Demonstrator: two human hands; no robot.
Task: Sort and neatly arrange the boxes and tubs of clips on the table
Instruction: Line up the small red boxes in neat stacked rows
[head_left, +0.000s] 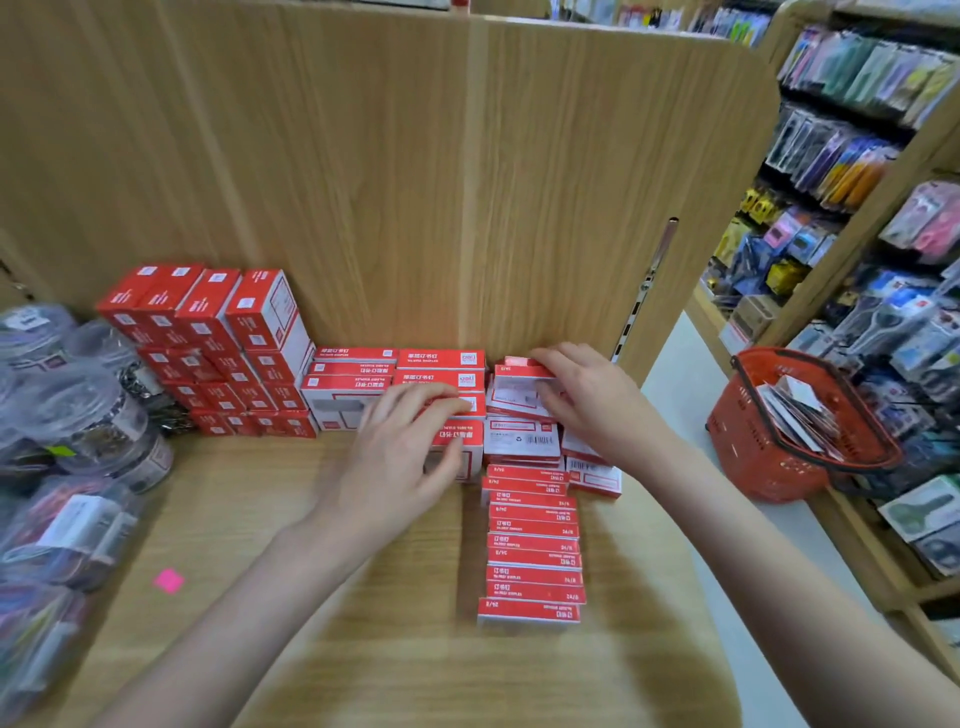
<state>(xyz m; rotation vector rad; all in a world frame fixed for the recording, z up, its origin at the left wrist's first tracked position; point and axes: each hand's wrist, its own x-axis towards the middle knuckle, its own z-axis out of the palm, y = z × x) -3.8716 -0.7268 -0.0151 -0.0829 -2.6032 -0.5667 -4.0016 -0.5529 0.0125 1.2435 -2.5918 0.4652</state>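
Our left hand (410, 447) lies spread on the middle boxes (441, 384), squaring them against the back panel (415, 182); our right hand (576, 400) pinches a small box (519, 387) just right of them, likely to align it.

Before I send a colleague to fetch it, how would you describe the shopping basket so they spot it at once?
Start at the tall wooden back panel behind the table of red boxes, then look past its right edge toward the aisle shelves. The basket stands there, beyond the right hand. It is the only red plastic mesh container with a dark handle, holding packaged items rather than stacked cartons.
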